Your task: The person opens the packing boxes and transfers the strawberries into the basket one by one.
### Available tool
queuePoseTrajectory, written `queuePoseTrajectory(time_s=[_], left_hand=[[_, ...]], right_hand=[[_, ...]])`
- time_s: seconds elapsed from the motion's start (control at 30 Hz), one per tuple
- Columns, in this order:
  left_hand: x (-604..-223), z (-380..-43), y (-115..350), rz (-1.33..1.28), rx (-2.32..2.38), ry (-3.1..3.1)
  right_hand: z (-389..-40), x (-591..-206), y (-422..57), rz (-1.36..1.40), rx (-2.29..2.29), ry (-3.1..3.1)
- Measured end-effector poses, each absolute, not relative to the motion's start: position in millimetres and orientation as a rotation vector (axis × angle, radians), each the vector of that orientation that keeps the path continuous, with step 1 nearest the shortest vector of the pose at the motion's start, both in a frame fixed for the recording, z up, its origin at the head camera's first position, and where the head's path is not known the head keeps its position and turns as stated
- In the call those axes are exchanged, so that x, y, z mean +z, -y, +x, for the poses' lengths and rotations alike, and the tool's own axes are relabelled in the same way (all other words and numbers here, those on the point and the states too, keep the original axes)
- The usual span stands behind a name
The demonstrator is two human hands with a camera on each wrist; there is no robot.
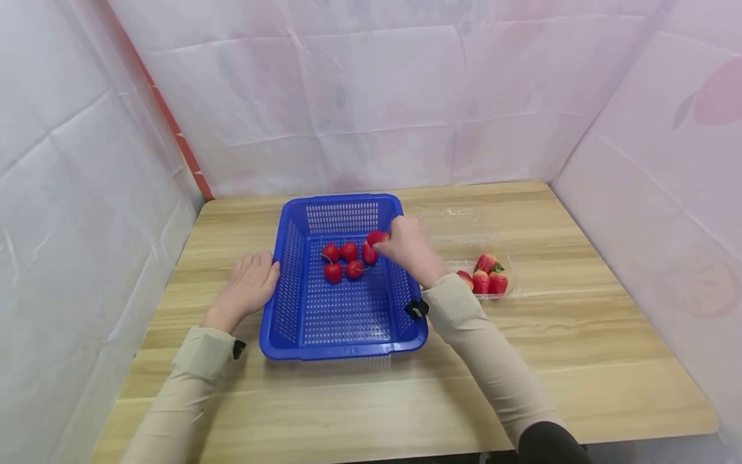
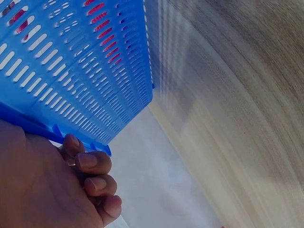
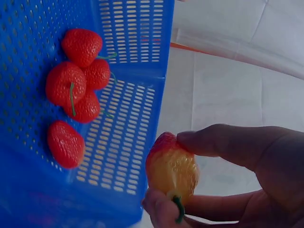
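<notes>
A blue plastic basket [image 1: 348, 351] with slotted walls stands on the table, several red strawberries [image 1: 333, 272] lying inside toward its far half. My left hand [image 1: 246, 287] is at the basket's left rim, its thumb over the edge; in the left wrist view the bent fingers [image 2: 97, 163] show outside, beneath the rim. Over the basket's right side, my right hand [image 1: 414, 251] pinches a strawberry [image 3: 173, 166] between thumb and fingers. That strawberry is red at one end and pale yellow near its green stem, and it is held apart from the strawberries [image 3: 66, 83] in the basket.
Right of the basket, an open clear plastic box [image 1: 510, 274] holds several more strawberries [image 1: 481, 281], partly hidden by my right forearm. Its lid [image 1: 458, 225] lies folded back behind it. White sheets [image 1: 382, 96] enclose the wooden table [image 1: 580, 361] at the back and sides.
</notes>
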State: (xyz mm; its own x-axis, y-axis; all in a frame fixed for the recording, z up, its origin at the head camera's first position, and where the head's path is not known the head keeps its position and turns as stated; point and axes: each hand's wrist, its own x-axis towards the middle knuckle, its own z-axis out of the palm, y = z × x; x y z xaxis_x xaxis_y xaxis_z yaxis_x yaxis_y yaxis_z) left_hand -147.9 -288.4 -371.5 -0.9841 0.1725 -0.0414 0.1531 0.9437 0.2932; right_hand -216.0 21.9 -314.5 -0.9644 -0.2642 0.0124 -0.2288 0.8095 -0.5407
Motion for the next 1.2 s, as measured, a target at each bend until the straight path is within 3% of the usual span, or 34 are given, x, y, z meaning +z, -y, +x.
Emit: queuePoseTrajectory(time_s=[0.7, 1.2], left_hand=[[-375, -149, 289, 0.268, 0.474, -3.042], [-373, -149, 289, 0.272, 0.504, -3.033]], right_hand=[[-233, -345, 2, -0.285, -0.725, -2.817], [-240, -366, 18, -0.367, -0.418, -2.696]])
